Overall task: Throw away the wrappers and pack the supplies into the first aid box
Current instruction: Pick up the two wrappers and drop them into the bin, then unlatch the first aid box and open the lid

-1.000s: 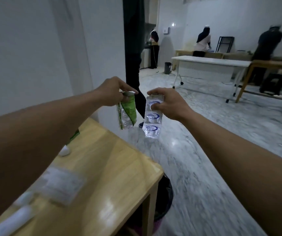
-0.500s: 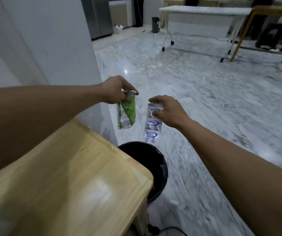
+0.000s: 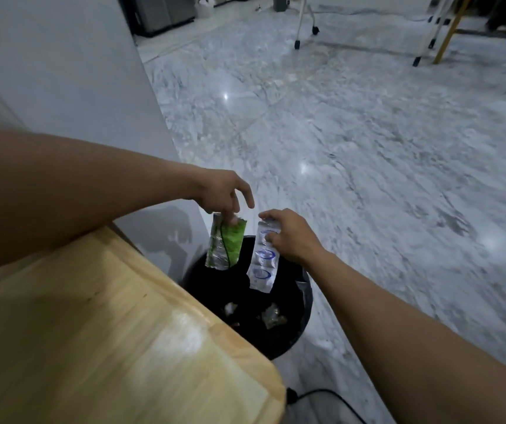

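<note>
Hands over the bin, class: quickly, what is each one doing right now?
Left hand: pinching the green wrapper.
Right hand: holding the blue-printed wrapper.

A wooden table (image 3: 99, 341) fills the lower left, its pale top bare in the part that shows, with a rounded corner nearest the bin. The floor (image 3: 368, 154) is grey-white marble with glossy light spots. On it, just beside the table's corner and partly hidden by it, stands a black bin (image 3: 302, 319) with scraps of rubbish inside. A black cable (image 3: 331, 396) lies on the floor near the bin. Far off, wheeled table legs (image 3: 302, 26) rest on it.
</note>
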Tool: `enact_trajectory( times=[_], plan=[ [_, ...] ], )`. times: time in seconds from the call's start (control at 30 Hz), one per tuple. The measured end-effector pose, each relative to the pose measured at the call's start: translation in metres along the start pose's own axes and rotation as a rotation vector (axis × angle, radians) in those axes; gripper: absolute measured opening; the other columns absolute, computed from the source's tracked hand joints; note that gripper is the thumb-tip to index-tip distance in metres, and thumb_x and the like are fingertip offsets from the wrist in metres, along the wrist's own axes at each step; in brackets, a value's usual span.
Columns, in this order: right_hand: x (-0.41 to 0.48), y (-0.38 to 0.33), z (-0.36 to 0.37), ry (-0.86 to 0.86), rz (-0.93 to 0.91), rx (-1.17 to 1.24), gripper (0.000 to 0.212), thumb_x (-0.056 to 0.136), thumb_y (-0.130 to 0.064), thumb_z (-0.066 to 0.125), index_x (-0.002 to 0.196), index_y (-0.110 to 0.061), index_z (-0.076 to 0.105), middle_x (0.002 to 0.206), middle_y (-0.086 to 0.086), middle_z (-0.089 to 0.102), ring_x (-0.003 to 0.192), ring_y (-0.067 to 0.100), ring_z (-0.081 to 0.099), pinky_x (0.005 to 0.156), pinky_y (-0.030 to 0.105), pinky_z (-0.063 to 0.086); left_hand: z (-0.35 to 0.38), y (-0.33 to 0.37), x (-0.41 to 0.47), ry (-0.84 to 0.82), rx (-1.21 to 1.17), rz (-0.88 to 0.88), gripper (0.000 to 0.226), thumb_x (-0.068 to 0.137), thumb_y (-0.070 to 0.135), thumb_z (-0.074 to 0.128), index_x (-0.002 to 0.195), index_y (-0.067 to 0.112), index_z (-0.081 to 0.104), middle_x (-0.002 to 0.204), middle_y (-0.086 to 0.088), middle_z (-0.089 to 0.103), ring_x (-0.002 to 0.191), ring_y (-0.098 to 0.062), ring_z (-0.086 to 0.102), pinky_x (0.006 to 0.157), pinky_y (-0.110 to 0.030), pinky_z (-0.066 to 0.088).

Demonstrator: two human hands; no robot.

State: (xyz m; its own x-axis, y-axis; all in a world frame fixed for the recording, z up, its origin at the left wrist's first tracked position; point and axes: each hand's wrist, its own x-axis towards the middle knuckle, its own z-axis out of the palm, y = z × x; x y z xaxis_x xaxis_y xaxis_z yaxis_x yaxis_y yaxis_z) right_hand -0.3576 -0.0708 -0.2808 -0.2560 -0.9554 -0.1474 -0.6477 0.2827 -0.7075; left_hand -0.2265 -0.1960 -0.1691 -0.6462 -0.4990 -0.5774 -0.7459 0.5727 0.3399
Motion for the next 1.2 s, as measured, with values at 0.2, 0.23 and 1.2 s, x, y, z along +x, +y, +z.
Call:
enact_trajectory(
  times=[0.2,0.23,1.2],
  plan=[
    [-0.005,0.011,0.006,-0.086,0.071,-0.083,0.050,0.089,-0.015,0.064,0.137,-0.023,0.056,0.128,0.008,0.058,0.115,0.024,0.058,0.089,0.029,0.043,-0.007,0.000,-0.004,-0.007,0.016,-0.068,0.051,0.072,0.017,0.083,0.116,0.026,0.059,0.109,0.000,0.065,0.086,-0.017,0.060,0.073,-0.034,0.052],
    [-0.007,0.010,0.004,-0.097,0.074,-0.091,0.050,0.089,-0.016,0.065,0.137,-0.023,0.056,0.130,0.007,0.058,0.116,0.023,0.059,0.091,0.031,0.045,-0.008,0.000,-0.006,0.006,0.030,-0.073,0.050,0.072,0.020,0.083,0.116,0.026,0.060,0.110,0.000,0.065,0.087,-0.016,0.061,0.077,-0.035,0.053],
    [-0.216,-0.368,-0.075,0.130,-0.736,-0.421,0.062,0.096,-0.049,0.052,0.145,-0.011,0.047,0.151,0.009,0.046,0.139,0.026,0.040,0.112,0.036,0.031,0.019,-0.011,-0.515,0.961,0.224,-0.465,0.052,0.089,0.038,0.062,0.136,0.017,0.053,0.134,-0.006,0.057,0.119,-0.024,0.052,0.096,-0.031,0.040]
  ],
)
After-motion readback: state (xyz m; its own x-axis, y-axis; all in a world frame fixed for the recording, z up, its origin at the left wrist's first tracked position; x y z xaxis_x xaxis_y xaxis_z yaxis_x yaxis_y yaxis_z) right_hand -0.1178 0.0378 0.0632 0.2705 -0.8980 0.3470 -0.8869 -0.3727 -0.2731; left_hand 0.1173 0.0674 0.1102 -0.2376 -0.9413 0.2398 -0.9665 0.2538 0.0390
